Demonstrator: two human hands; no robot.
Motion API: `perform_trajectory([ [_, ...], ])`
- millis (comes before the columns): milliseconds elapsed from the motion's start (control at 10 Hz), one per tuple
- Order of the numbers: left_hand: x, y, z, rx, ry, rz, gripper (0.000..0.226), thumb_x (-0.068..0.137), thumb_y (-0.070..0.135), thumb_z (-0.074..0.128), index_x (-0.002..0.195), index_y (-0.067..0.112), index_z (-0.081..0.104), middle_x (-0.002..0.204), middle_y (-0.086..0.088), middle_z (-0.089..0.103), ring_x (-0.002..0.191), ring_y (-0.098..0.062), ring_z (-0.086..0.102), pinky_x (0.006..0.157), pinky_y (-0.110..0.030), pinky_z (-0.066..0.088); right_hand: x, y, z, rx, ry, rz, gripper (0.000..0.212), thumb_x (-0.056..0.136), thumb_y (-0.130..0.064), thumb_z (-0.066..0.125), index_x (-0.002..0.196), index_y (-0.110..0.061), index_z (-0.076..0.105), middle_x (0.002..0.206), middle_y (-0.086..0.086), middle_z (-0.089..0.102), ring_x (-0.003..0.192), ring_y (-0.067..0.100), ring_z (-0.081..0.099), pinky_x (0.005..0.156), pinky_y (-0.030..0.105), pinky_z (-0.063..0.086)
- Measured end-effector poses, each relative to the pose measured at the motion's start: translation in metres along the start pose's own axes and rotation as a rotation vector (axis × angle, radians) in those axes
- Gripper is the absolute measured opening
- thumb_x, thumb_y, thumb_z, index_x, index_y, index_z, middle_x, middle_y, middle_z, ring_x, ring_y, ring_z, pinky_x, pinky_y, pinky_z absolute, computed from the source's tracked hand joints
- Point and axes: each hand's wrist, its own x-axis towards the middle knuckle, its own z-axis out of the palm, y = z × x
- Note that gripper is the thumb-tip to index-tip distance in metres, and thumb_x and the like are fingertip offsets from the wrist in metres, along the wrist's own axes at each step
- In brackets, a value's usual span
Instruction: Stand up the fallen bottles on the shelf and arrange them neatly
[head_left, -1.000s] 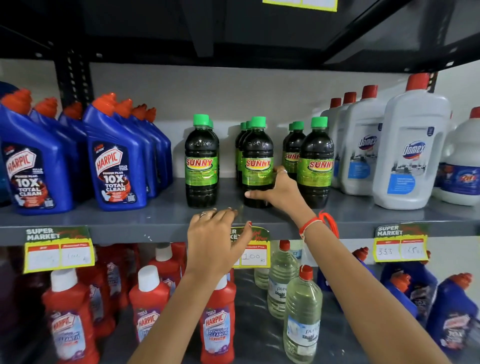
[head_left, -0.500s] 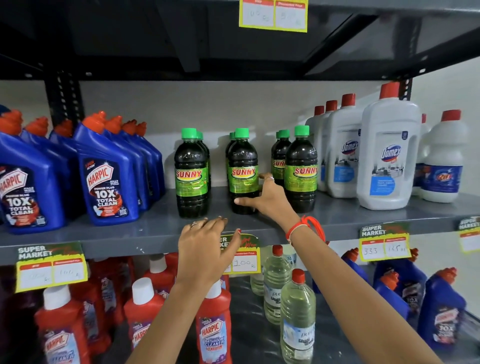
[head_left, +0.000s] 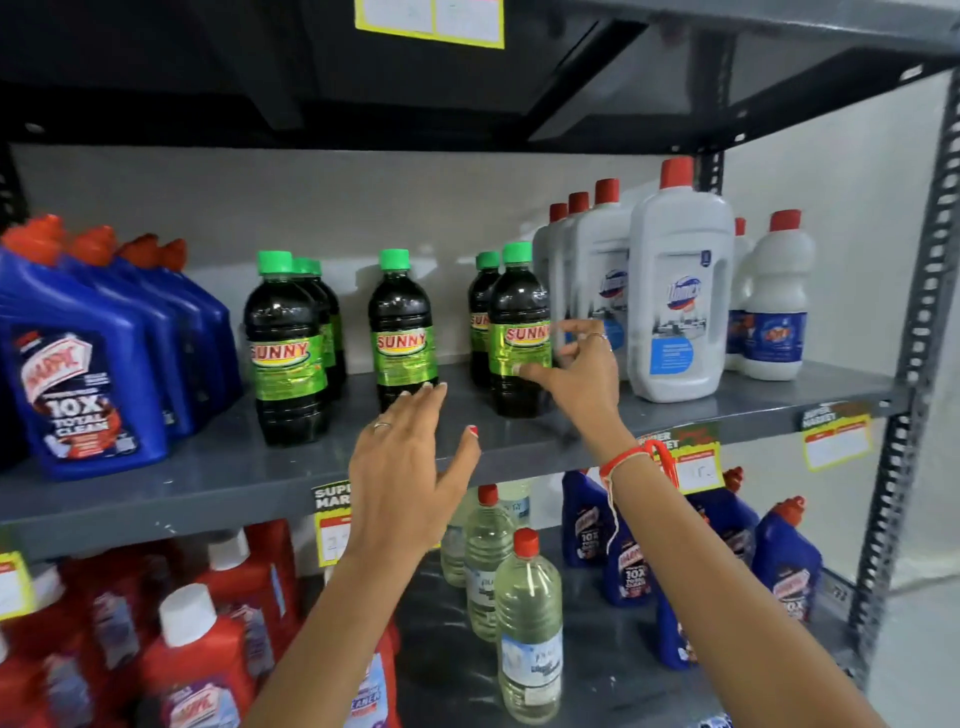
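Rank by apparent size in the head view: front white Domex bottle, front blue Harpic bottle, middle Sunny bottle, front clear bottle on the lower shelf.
1. front white Domex bottle
2. front blue Harpic bottle, partly cut off and nearer the camera, so unsure against 1
3. front clear bottle and middle Sunny bottle look alike; the clear one is nearer.

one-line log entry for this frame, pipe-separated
stage: arranging | left hand: open, near middle Sunny bottle, contact unclear | right hand: open beside right front Sunny bottle | visible bottles: upright
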Motion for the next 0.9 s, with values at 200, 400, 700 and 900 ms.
perform_trajectory([
  [200, 0.007, 0.031, 0.037, 0.192, -0.231, 0.043, 0.063, 0.085, 0.052, 0.025, 0.118, 0.011, 0.06, 0.116, -0.008, 0.067, 0.107, -0.023, 0.061, 0.088, -0.038, 0.045, 0.021, 0.019, 0.001, 0.111, -0.496, 0.165, 0.096, 0.056, -0.01, 0.089, 0.135, -0.002, 0.035, 0.127, 0.01, 0.057, 0.122, 0.023, 0.053, 0.105, 0.039, 0.042],
  [400, 0.005, 0.032, 0.043, 0.258, -0.25, 0.066, 0.053, 0.085, 0.048, 0.033, 0.097, 0.013, 0.071, 0.099, -0.005, 0.073, 0.086, -0.021, 0.068, 0.071, -0.034, 0.049, 0.029, 0.023, 0.006, 0.055, -0.479, 0.09, 0.084, 0.055, -0.014, 0.09, 0.127, -0.008, 0.047, 0.124, 0.009, 0.063, 0.118, 0.023, 0.057, 0.106, 0.04, 0.042],
  [700, 0.006, 0.033, 0.045, 0.245, -0.246, 0.055, 0.053, 0.084, 0.049, 0.034, 0.098, 0.014, 0.071, 0.101, -0.003, 0.073, 0.09, -0.019, 0.068, 0.072, -0.034, 0.05, 0.031, 0.018, 0.022, -0.1, -0.411, 0.043, 0.09, 0.057, -0.029, 0.089, 0.131, -0.007, 0.042, 0.131, 0.012, 0.057, 0.124, 0.027, 0.053, 0.103, 0.035, 0.041],
  [900, 0.004, 0.033, 0.045, 0.202, -0.188, 0.043, 0.051, 0.084, 0.049, 0.036, 0.098, 0.015, 0.072, 0.1, -0.002, 0.073, 0.09, -0.018, 0.068, 0.072, -0.032, 0.049, 0.028, 0.015, 0.016, -0.033, -0.392, 0.057, 0.095, 0.06, -0.026, 0.088, 0.136, -0.006, 0.036, 0.135, 0.013, 0.054, 0.127, 0.027, 0.05, 0.104, 0.033, 0.04],
])
